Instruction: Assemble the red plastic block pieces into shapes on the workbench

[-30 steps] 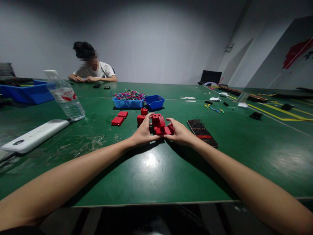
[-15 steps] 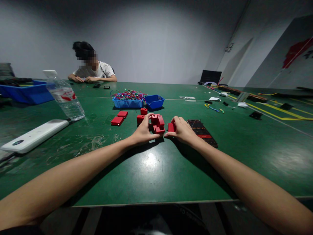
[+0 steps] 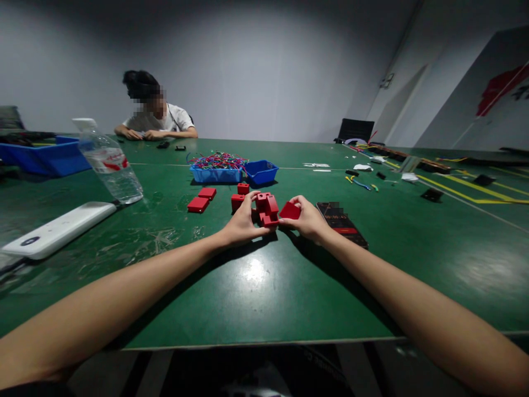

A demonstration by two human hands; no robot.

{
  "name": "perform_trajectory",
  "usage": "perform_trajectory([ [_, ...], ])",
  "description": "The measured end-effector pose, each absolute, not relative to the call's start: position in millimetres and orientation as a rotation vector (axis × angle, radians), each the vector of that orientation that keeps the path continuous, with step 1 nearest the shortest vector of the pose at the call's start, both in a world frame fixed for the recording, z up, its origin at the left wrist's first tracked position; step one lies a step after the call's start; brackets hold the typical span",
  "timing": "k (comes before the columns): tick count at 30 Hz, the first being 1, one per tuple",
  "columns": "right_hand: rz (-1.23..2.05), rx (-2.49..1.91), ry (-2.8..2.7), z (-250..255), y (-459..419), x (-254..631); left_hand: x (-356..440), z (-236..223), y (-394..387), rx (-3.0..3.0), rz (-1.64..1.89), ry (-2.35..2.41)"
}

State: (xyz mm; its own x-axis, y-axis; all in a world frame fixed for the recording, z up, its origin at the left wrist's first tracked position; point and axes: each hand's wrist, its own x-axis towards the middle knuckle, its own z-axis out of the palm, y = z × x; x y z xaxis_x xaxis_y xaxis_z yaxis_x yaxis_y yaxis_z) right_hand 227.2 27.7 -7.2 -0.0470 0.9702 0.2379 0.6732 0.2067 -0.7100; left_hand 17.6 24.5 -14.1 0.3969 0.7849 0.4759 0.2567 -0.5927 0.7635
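My left hand [image 3: 243, 220] grips a red notched block [image 3: 267, 209] between thumb and fingers, just over the table in the middle of the view. To its right, my right hand [image 3: 308, 218] pinches a flat red piece [image 3: 290, 210], which is tilted toward the block. A narrow gap seems to part the two red pieces. Behind my left hand stand a red block [image 3: 237, 202], partly covered by my fingers, and a smaller red block [image 3: 243, 188]. Further left lie two flat red blocks [image 3: 198, 204], one behind the other.
A blue tray of coloured wires [image 3: 217, 174] stands beside another blue tray [image 3: 262, 173]. A phone [image 3: 345, 227] lies right of my right hand. Left are a tilted water bottle [image 3: 111, 162], a white power strip [image 3: 60, 229] and a blue bin [image 3: 49, 157]. Another person [image 3: 159, 118] sits across the table.
My right hand has turned the flat red piece, so more of its broad face shows and it sits a little higher. My left hand and its block have barely moved.
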Motion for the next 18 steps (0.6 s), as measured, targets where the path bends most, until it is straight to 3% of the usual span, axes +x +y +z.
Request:
perform_trajectory([
  [18, 1.044, -1.213, -1.451, -8.9, 26.9, 214.9, 16.8, -15.6, 26.4, 2.122, 1.163, 0.807],
])
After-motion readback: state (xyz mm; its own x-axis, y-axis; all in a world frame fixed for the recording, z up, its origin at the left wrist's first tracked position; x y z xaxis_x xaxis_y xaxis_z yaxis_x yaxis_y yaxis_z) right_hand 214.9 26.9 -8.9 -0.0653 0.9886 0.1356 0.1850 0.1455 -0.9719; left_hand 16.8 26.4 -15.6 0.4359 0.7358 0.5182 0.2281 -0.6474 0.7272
